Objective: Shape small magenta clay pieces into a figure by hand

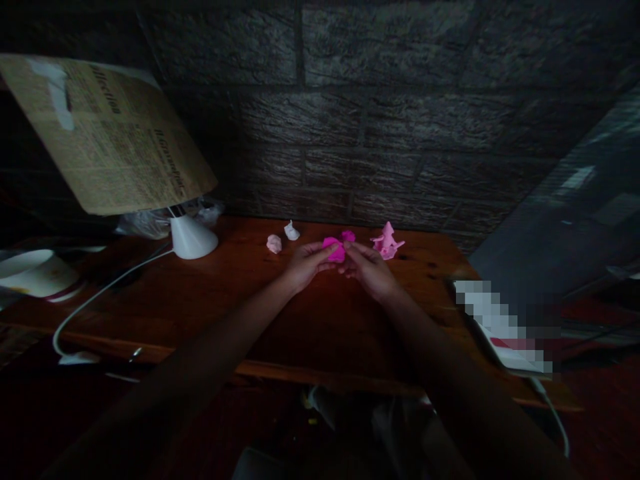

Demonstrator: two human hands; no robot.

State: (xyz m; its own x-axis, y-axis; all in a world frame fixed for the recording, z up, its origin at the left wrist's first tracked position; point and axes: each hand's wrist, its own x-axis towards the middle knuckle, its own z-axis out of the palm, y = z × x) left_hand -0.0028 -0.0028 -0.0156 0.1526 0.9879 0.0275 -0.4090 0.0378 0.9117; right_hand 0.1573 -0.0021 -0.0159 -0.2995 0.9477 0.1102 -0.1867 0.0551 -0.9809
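A bright magenta piece of what looks like modelling clay (pixel 332 251) is pinched between my two hands, above the wooden table. My left hand (pixel 303 267) has its thumb on top of the piece and its fingers behind and under it. Closed at the piece's right edge, my right hand (pixel 371 270) presses there with thumb and fingertips. A smaller magenta lump (pixel 349 236) shows just behind; whether it joins the held piece I cannot tell. To the right stands a light pink spiky shape (pixel 387 241). A pale pink lump (pixel 274 244) and a white lump (pixel 292 231) lie left of my hands.
A lamp with a newsprint shade (pixel 135 147) and white base (pixel 193 237) stands at left, its cord running over the table's front edge. Beside it is a paper cup (pixel 37 273). A pixelated flat device (pixel 505 327) lies at right. A brick wall (pixel 330 127) rises behind the table (pixel 200 307).
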